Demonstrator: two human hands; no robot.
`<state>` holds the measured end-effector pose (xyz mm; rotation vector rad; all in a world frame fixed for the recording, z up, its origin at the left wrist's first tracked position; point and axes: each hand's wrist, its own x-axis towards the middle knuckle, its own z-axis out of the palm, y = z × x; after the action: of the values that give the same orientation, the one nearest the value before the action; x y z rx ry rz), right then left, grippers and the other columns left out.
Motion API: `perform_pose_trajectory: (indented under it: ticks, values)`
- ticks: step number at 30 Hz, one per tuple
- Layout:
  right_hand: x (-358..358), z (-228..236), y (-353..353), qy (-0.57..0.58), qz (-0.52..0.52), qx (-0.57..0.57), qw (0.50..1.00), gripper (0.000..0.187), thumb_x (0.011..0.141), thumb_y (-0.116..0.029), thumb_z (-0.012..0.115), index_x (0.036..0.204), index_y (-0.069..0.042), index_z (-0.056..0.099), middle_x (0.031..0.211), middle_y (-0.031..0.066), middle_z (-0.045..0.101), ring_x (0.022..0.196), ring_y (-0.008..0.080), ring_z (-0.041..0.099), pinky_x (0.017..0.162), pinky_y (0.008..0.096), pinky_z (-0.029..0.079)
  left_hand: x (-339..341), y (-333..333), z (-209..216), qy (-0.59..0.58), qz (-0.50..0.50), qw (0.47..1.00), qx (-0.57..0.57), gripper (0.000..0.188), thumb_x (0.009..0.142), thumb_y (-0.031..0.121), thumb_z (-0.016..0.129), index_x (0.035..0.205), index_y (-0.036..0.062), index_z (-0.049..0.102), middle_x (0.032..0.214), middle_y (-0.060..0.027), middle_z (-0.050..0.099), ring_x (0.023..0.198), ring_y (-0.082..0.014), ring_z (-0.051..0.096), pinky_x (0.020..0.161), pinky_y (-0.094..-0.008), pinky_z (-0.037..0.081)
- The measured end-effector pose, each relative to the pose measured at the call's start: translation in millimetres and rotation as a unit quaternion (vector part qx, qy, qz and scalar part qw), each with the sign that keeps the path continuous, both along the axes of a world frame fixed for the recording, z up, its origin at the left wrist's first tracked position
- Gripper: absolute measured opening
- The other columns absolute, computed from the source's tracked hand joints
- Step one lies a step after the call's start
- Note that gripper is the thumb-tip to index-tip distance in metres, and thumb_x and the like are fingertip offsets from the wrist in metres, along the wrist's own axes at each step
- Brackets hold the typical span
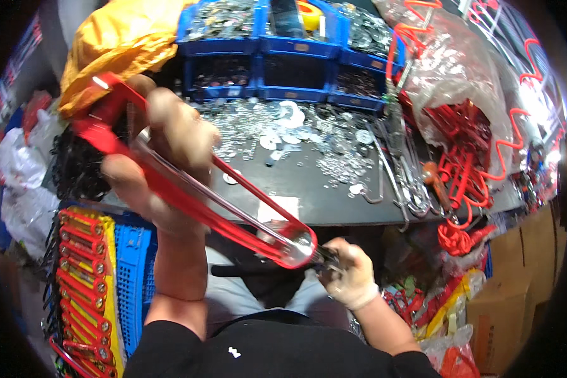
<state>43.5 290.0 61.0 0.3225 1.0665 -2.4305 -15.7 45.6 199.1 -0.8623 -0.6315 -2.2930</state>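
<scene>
My left hand (176, 132) is closed around a long red metal frame (189, 205), with its far end raised at the upper left. A silver rod (211, 196) runs along the frame to a round silver end piece (298, 247) near my lap. There my right hand (348, 274), in a pale glove, has its fingers closed on a small dark part (326, 257) beside the frame's near end. Motion blurs the hands, so the dark part's kind is unclear. A black bar-like piece (233, 271) shows below the frame, over my lap.
Small metal parts and washers (283, 129) lie spread over the dark table (340, 205). Blue bins (296, 47) stand behind. Hooks, red cords and a plastic bag (447, 63) crowd the right. Similar red pieces (85, 283) are stacked lower left beside a blue crate (132, 271).
</scene>
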Motion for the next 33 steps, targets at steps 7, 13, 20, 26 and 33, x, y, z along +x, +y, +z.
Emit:
perform_pose_trajectory:
  ticks: [7, 13, 20, 26, 33]
  values:
    - [-99, 8, 24, 0.349, -0.130, 0.363, 0.854, 0.064, 0.083, -0.035, 0.061, 0.131, 0.003, 0.041, 0.126, 0.0205, 0.052, 0.114, 0.0329, 0.052, 0.100, 0.0426, 0.040, 40, 3, -50, -0.223, -0.260, 0.914, -0.218, 0.021, 0.097, 0.027, 0.043, 0.099, 0.0080, 0.052, 0.079, -0.0060, 0.058, 0.070, -0.0158, 0.058, 0.063, -0.0355, 0.051]
    - [-274, -2, 142, 0.362, -0.146, 0.537, 0.748, 0.088, 0.063, -0.014, 0.076, 0.139, -0.005, 0.032, 0.108, 0.0161, 0.062, 0.092, 0.0281, 0.062, 0.082, 0.0353, 0.048, 33, 62, -93, -0.264, -0.083, 0.718, -0.639, 0.051, 0.060, 0.018, 0.076, 0.104, 0.0042, 0.052, 0.082, -0.0070, 0.061, 0.075, -0.0193, 0.061, 0.072, -0.0321, 0.047]
    - [-200, 22, 29, 0.360, -0.213, 0.223, 0.880, 0.054, 0.074, -0.005, 0.068, 0.123, -0.005, 0.044, 0.079, 0.0049, 0.057, 0.060, 0.0146, 0.058, 0.047, 0.0235, 0.048, 26, 55, -112, -0.281, -0.024, 0.730, -0.623, 0.053, 0.057, 0.019, 0.072, 0.103, 0.0053, 0.051, 0.083, -0.0083, 0.063, 0.077, -0.0272, 0.064, 0.075, -0.0348, 0.046]
    - [-185, -19, -18, 0.345, -0.269, 0.121, 0.891, 0.037, 0.075, -0.004, 0.069, 0.106, -0.009, 0.050, 0.076, 0.0042, 0.058, 0.054, 0.0122, 0.055, 0.041, 0.0206, 0.041, 20, 55, -109, -0.227, -0.003, 0.733, -0.641, 0.055, 0.056, 0.016, 0.074, 0.104, 0.0044, 0.049, 0.082, -0.0092, 0.065, 0.076, -0.0277, 0.065, 0.075, -0.0349, 0.046]
    - [-151, 43, -31, 0.310, -0.173, 0.156, 0.922, 0.035, 0.082, -0.025, 0.063, 0.104, -0.001, 0.051, 0.072, 0.0041, 0.054, 0.051, 0.0098, 0.047, 0.040, 0.0203, 0.035, 21, 55, -118, -0.251, -0.014, 0.748, -0.614, 0.055, 0.057, 0.017, 0.074, 0.104, 0.0045, 0.048, 0.083, -0.0095, 0.065, 0.078, -0.0286, 0.065, 0.076, -0.0357, 0.046]
